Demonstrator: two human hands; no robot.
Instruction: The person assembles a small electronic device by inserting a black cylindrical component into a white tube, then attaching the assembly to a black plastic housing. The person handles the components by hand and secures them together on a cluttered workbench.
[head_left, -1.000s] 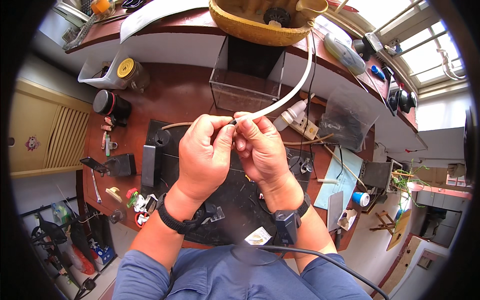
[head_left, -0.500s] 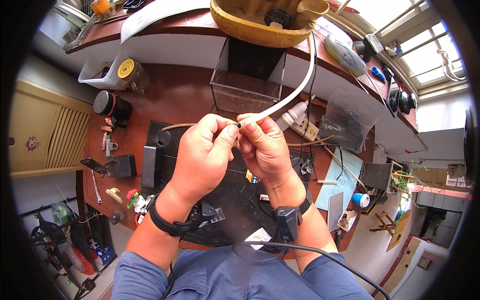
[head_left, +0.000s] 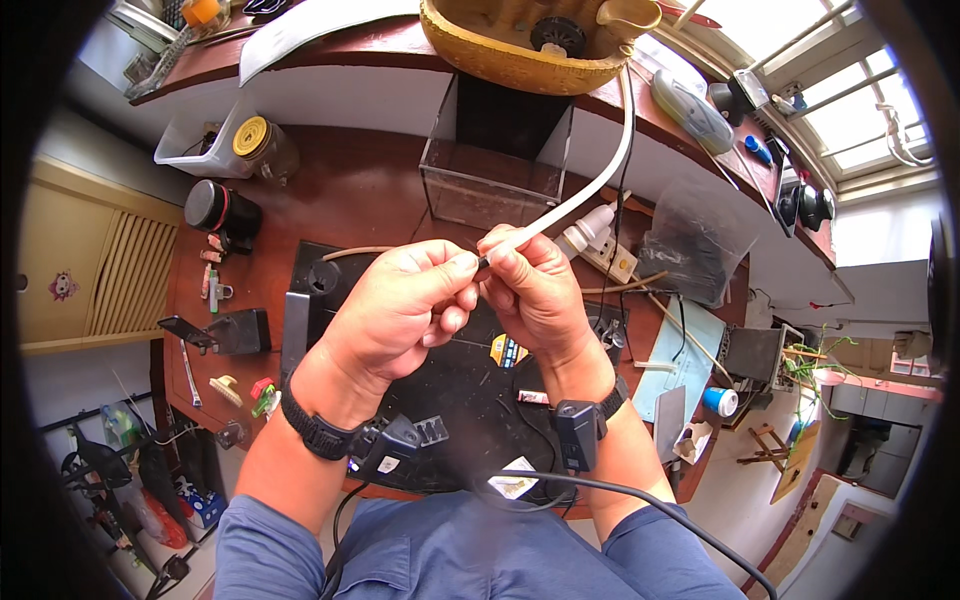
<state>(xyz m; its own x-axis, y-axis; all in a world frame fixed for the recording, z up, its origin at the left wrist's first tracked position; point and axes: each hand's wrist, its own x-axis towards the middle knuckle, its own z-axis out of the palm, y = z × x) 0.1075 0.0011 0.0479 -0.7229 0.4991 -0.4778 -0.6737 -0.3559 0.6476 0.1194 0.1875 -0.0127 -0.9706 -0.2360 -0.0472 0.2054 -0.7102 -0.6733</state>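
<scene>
A white flexible tube (head_left: 592,190) curves down from beside the yellow-brown basin (head_left: 520,78) at the far side. Near the tube's lower end, the thumb and fingers of my right hand (head_left: 538,295) are closed around it. My left hand (head_left: 385,300) pinches a small black piece (head_left: 484,262) at that end; its exact kind cannot be made out. Both hands meet above the black mat (head_left: 460,385), fingertips almost touching. Each wrist wears a black strap with a dark box on it.
Behind my hands stands a clear-walled tank (head_left: 490,190). A power strip (head_left: 612,262) with a white plug lies to the right, beside a crumpled plastic bag (head_left: 690,240). On the left are a black jar (head_left: 225,212) and a phone stand (head_left: 240,332). A black cable (head_left: 620,500) crosses near my body.
My left hand has turned and lowered slightly, with its lower fingers now more visible. The right hand keeps hold of the tube, nearly unmoved. The tube end has dipped a little.
</scene>
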